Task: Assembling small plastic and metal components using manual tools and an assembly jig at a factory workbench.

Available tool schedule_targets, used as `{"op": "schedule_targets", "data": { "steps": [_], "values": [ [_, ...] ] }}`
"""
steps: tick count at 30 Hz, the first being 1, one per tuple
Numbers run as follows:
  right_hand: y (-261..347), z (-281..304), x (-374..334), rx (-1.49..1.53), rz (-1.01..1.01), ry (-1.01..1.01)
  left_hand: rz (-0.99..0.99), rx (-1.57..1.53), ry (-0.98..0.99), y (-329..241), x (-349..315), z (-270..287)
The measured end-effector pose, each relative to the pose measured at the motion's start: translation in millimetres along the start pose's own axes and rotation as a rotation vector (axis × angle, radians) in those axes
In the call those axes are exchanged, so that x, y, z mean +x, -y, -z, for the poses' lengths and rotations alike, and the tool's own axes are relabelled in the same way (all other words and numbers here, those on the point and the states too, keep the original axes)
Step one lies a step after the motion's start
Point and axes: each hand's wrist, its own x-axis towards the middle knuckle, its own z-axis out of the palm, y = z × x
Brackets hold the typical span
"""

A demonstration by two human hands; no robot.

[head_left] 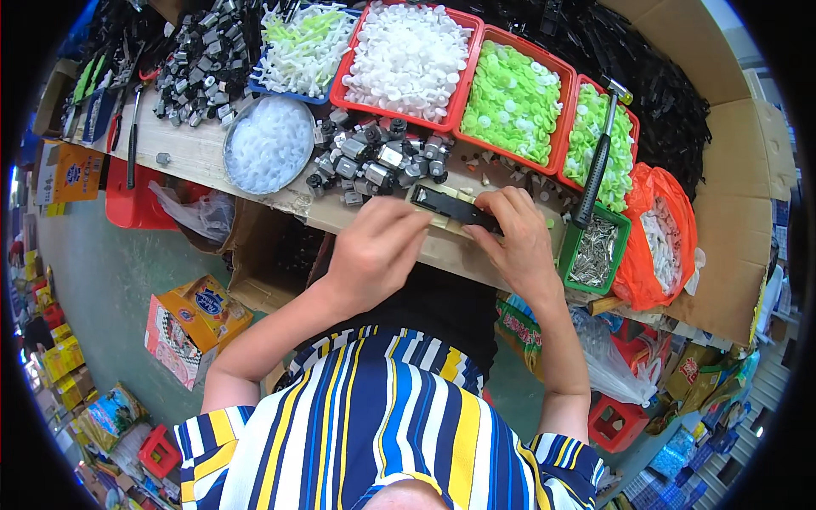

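A long black plastic housing (457,207) lies on a pale cream block (442,223) near the table's front edge. My right hand (523,242) pinches the housing's right end between thumb and fingers. Just left of the housing is my left hand (370,255), its fingers pressed together; whatever they hold, if anything, is hidden. Beyond that hand lies a pile of small grey-and-black motors (378,157). A green tray (599,251) of metal screws or pins sits to the right of my right hand.
Red trays hold white round parts (408,59), green discs (512,102) and more green discs (591,127). A hammer (602,157) lies across the right tray. Left of the motors stands a round dish (268,144) of translucent pieces. An orange bag (650,238) and cardboard (735,221) border the right side.
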Motion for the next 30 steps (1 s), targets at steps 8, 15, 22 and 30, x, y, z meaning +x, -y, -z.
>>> {"op": "schedule_targets", "data": {
  "steps": [8,15,22,30],
  "values": [
    [-1.6,0.8,-4.4,-0.004,0.009,0.001,-0.440,0.248,0.205,15.5,13.4,-37.2],
    [-10.6,61.1,2.0,0.052,-0.186,-0.353,-0.524,0.279,0.197,23.8,15.2,-39.9],
    [-90.7,95.4,37.0,-0.491,-0.440,-0.362,-0.585,0.311,0.180,24.0,19.7,-40.7],
    [-104.9,102.2,56.9,-0.598,-0.452,-0.264,-0.617,0.338,0.169,24.8,22.2,-43.5]
  ]
}}
